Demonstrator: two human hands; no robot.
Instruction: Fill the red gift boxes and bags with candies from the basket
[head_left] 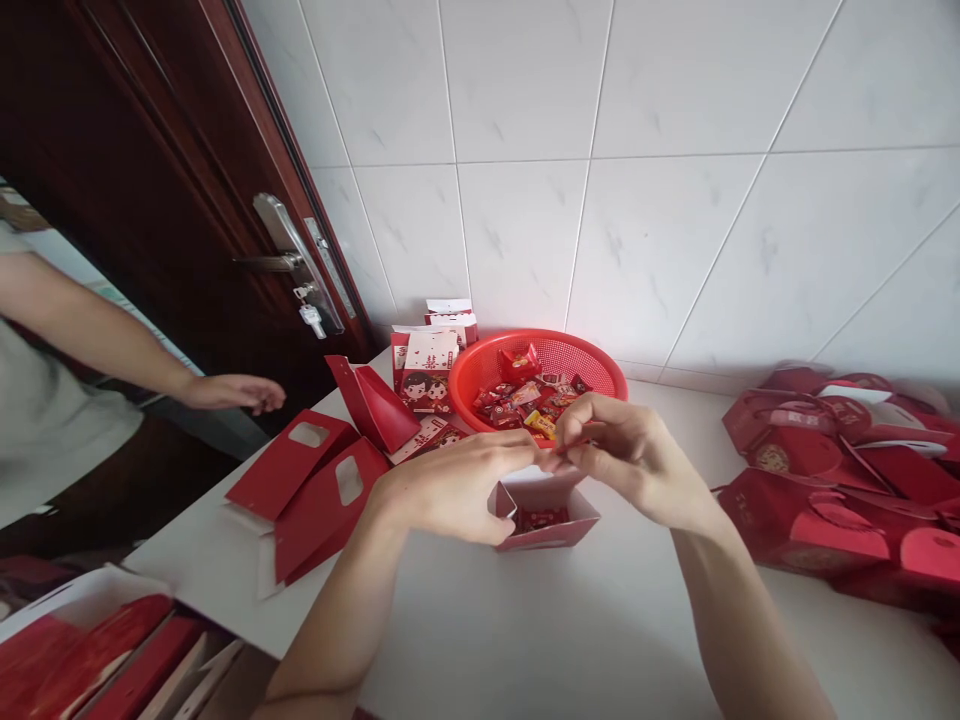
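At centre frame I have the small open red paper box [546, 518] on the white table [525, 640], my left hand [450, 490] and right hand [637, 455] pinching its top flaps together above it. Pinching unevenly could tear a flap or tip sweets out beside the red plastic basket [600, 365] just behind.

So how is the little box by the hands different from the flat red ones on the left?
The open box stands folded up under both hands, with candies inside; the flat boxes lie unfolded and unfilled. The open box shows its white inside; the flat boxes show red outsides with cut-out windows. Both are red card on the white table.
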